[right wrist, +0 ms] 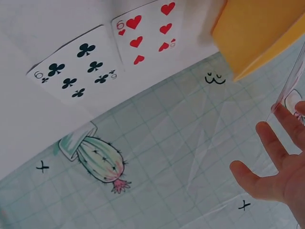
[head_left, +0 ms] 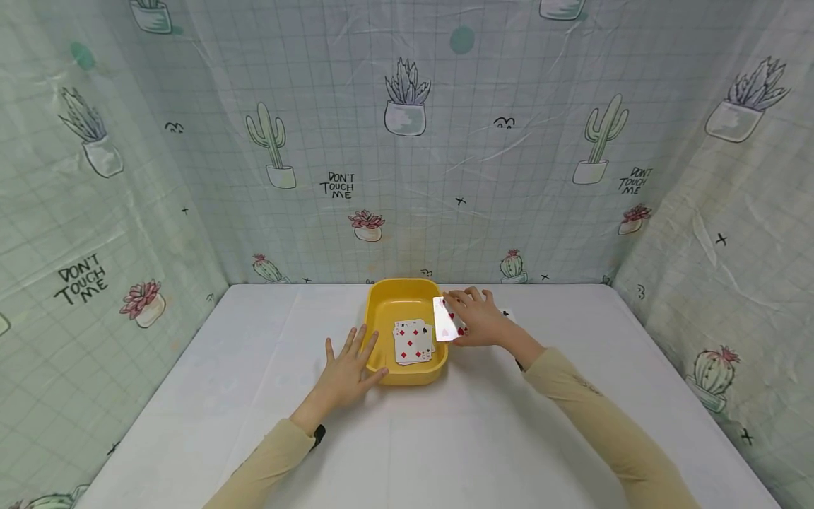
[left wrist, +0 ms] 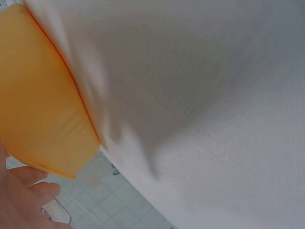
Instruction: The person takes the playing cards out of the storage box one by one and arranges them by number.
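A yellow plastic tray (head_left: 407, 379) stands near the back of the white table. Inside it lies a small loose pile of playing cards (head_left: 413, 343), a red diamond card on top. My right hand (head_left: 477, 318) pinches a playing card (head_left: 443, 326) with red pips above the tray's right rim; seen edge-on in the right wrist view, this card meets the fingertips. My left hand (head_left: 346, 371) rests with spread fingers on the tray's left rim. Face up to the right of the tray lie a six of clubs (right wrist: 76, 68) and a six of hearts (right wrist: 148, 36), mostly hidden behind my right hand in the head view.
The white table (head_left: 407, 445) ends at a hanging cloth (head_left: 407, 170) printed with cacti, which encloses the back and both sides. A dark band (head_left: 318, 435) circles the left wrist.
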Motion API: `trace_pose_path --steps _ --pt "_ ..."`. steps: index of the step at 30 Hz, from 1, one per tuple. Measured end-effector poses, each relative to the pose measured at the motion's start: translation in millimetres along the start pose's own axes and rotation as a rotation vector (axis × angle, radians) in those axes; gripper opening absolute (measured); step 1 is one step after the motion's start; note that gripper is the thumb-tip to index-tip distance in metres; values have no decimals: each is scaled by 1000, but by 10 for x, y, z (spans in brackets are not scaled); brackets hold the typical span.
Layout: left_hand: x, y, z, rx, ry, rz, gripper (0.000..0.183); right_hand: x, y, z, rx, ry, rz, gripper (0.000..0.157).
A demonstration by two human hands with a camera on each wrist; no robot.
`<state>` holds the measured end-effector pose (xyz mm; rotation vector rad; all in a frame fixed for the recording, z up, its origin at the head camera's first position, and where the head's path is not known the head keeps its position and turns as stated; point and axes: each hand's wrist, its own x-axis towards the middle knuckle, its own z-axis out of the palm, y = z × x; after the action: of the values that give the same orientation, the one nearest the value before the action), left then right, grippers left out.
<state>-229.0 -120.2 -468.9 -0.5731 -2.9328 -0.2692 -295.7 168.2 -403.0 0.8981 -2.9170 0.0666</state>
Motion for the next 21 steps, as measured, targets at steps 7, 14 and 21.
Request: trace_pose_path --steps 7,14,21 --pt "-13 10 -10 12 0 -1 76 -144 187 36 1 12 29 90" --pt "-6 10 -4 -1 8 0 76 -262 383 92 -2 18 20 89" --pt "7 5 3 7 -12 -5 76 -352 581 122 4 4 43 87"
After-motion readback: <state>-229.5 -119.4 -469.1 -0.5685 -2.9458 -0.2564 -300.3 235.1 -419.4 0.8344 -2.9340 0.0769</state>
